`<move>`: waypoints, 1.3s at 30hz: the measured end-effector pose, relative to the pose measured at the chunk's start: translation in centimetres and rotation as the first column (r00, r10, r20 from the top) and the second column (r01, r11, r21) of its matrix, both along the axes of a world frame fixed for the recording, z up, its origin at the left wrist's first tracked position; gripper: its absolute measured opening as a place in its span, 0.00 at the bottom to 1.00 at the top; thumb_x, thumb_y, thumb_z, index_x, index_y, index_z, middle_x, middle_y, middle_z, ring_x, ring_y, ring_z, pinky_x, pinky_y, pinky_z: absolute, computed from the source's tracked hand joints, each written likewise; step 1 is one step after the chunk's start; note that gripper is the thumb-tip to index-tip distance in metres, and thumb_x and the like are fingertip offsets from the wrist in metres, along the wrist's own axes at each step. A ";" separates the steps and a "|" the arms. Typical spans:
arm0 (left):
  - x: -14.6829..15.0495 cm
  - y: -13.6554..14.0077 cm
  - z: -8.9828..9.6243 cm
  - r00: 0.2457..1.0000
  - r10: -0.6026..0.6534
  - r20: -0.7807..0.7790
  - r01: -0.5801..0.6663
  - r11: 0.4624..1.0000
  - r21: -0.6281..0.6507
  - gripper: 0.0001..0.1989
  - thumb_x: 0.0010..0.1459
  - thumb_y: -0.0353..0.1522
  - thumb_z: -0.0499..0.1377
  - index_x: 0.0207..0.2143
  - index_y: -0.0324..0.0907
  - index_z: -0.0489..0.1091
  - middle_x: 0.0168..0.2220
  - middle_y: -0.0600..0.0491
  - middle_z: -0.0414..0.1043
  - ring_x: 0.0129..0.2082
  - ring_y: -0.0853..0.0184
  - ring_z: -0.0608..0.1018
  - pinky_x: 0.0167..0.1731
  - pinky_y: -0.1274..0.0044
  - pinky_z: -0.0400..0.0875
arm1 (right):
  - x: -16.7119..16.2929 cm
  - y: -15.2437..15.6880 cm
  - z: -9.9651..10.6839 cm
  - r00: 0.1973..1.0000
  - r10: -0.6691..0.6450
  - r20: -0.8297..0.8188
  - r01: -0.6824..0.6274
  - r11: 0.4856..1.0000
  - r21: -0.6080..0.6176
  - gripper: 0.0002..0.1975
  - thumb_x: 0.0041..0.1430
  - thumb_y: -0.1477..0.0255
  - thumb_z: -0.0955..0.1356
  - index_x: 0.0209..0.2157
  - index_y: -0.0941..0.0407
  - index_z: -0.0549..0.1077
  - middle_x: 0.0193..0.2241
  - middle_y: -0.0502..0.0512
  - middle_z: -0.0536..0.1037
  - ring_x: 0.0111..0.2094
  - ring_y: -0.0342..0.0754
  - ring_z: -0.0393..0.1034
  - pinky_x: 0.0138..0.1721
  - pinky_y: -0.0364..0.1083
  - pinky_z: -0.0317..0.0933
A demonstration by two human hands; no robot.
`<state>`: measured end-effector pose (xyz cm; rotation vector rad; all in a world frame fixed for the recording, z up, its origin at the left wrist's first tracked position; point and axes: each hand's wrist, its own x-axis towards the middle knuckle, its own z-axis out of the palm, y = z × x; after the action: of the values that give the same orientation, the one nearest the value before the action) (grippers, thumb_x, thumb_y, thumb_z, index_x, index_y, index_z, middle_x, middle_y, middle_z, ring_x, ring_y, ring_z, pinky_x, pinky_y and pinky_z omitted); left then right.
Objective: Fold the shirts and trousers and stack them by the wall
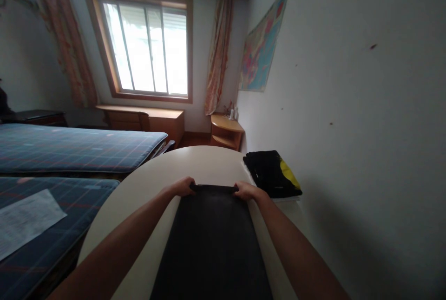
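Note:
A long black piece of cloth, its exact kind not plain, lies lengthwise over the white round table and runs out of view toward me. My left hand is closed on the cloth's far left corner. At the far right corner my right hand grips the same edge, which looks rolled or folded over between the two hands. Just beyond my right hand sits a folded black garment with a yellow patch, with something white under it.
Two beds with blue plaid mattresses stand to the left; a printed paper sheet lies on the nearer one. The white wall borders the table on the right. A wooden desk and a corner shelf stand beneath the window.

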<state>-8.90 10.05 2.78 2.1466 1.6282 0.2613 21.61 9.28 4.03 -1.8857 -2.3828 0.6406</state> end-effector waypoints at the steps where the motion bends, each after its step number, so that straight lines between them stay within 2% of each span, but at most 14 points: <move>1: 0.0 0.1 0.4 1.000 0.013 0.009 -0.013 1.000 0.016 0.13 0.42 0.32 0.66 0.34 0.42 0.75 0.31 0.54 0.77 0.33 0.63 0.78 0.31 0.78 0.68 | 0.0 0.2 0.2 1.000 -0.006 -0.015 0.006 1.000 0.015 0.11 0.50 0.74 0.73 0.38 0.58 0.78 0.33 0.54 0.81 0.34 0.48 0.74 0.32 0.41 0.63; 6: -0.2 0.6 3.1 0.987 0.121 0.109 -0.140 0.972 0.187 0.15 0.50 0.32 0.63 0.42 0.44 0.72 0.40 0.50 0.77 0.43 0.59 0.77 0.39 0.74 0.69 | 0.1 1.0 2.6 0.990 -0.048 -0.130 0.075 0.974 0.212 0.16 0.59 0.73 0.69 0.49 0.58 0.71 0.44 0.59 0.79 0.43 0.48 0.73 0.41 0.43 0.63; 8: -0.4 0.6 4.4 0.977 0.119 0.174 -0.159 0.958 0.238 0.17 0.53 0.33 0.61 0.46 0.44 0.70 0.43 0.49 0.76 0.44 0.59 0.76 0.41 0.73 0.69 | 0.1 1.0 3.8 0.983 -0.048 -0.175 0.098 0.953 0.288 0.16 0.62 0.71 0.68 0.52 0.57 0.69 0.47 0.60 0.77 0.47 0.49 0.72 0.46 0.45 0.62; 11: -1.0 0.0 6.1 0.967 0.059 0.248 -0.119 0.964 0.236 0.21 0.53 0.33 0.61 0.50 0.42 0.69 0.39 0.51 0.76 0.37 0.63 0.78 0.37 0.75 0.71 | 0.4 0.4 5.4 0.974 -0.002 -0.226 0.088 0.924 0.371 0.17 0.62 0.70 0.68 0.52 0.57 0.71 0.48 0.60 0.77 0.49 0.50 0.72 0.49 0.45 0.61; 13: -1.6 -0.8 6.9 0.952 0.010 0.305 -0.074 0.977 0.200 0.22 0.52 0.35 0.62 0.50 0.40 0.69 0.35 0.52 0.75 0.31 0.65 0.77 0.31 0.76 0.72 | 0.6 -0.5 6.3 0.964 0.075 -0.254 0.044 0.900 0.434 0.15 0.60 0.70 0.69 0.49 0.57 0.74 0.46 0.59 0.78 0.48 0.51 0.72 0.50 0.45 0.61; 18: -3.0 -4.1 8.3 0.843 -0.126 0.523 0.054 0.987 0.152 0.21 0.47 0.38 0.65 0.43 0.39 0.71 0.31 0.54 0.73 0.29 0.66 0.76 0.28 0.76 0.72 | 1.2 -4.3 7.9 0.927 0.239 -0.289 -0.052 0.846 0.531 0.13 0.59 0.72 0.70 0.46 0.56 0.75 0.44 0.56 0.79 0.46 0.50 0.73 0.49 0.47 0.63; 23: -3.7 -8.4 8.9 0.865 -0.204 0.458 0.112 0.969 0.219 0.15 0.50 0.36 0.64 0.41 0.40 0.72 0.32 0.55 0.74 0.32 0.67 0.75 0.35 0.76 0.71 | 1.5 -8.7 9.0 0.910 0.294 -0.293 -0.102 0.843 0.528 0.14 0.57 0.73 0.70 0.46 0.56 0.75 0.43 0.55 0.79 0.46 0.50 0.72 0.50 0.48 0.63; 26: -3.9 -11.2 9.0 0.878 -0.226 0.421 0.147 0.966 0.212 0.14 0.50 0.36 0.64 0.39 0.41 0.71 0.34 0.55 0.74 0.35 0.67 0.75 0.37 0.76 0.70 | 1.6 -11.4 9.2 0.910 0.316 -0.267 -0.142 0.846 0.514 0.13 0.57 0.74 0.70 0.45 0.55 0.75 0.42 0.55 0.78 0.45 0.50 0.72 0.49 0.48 0.63; 31: -4.1 -15.8 8.0 0.898 -0.265 0.351 0.229 0.963 0.139 0.11 0.51 0.33 0.62 0.38 0.41 0.69 0.33 0.56 0.72 0.32 0.69 0.72 0.34 0.79 0.67 | 1.7 -15.7 8.3 0.912 0.357 -0.205 -0.214 0.836 0.505 0.14 0.57 0.78 0.69 0.45 0.53 0.75 0.40 0.54 0.76 0.44 0.49 0.70 0.48 0.48 0.62; 34: -4.2 -17.7 6.2 0.909 -0.317 0.271 0.268 0.942 0.202 0.11 0.47 0.26 0.59 0.36 0.42 0.68 0.34 0.56 0.70 0.33 0.69 0.71 0.35 0.79 0.65 | 1.6 -17.7 6.9 0.913 0.372 -0.170 -0.252 0.838 0.484 0.17 0.55 0.81 0.68 0.45 0.52 0.74 0.41 0.54 0.76 0.46 0.50 0.69 0.50 0.48 0.61; 39: -4.3 -18.8 2.7 0.925 -0.351 0.145 0.311 0.919 0.242 0.19 0.40 0.21 0.55 0.36 0.45 0.68 0.39 0.54 0.70 0.39 0.65 0.72 0.39 0.78 0.65 | 1.6 -19.3 3.6 0.920 0.391 -0.038 -0.337 0.835 0.435 0.23 0.51 0.85 0.67 0.47 0.51 0.74 0.42 0.53 0.76 0.46 0.51 0.68 0.51 0.50 0.58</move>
<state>-13.22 -8.77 5.43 2.4330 1.1509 0.5336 23.17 -10.05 7.64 -1.1945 -2.5533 0.2102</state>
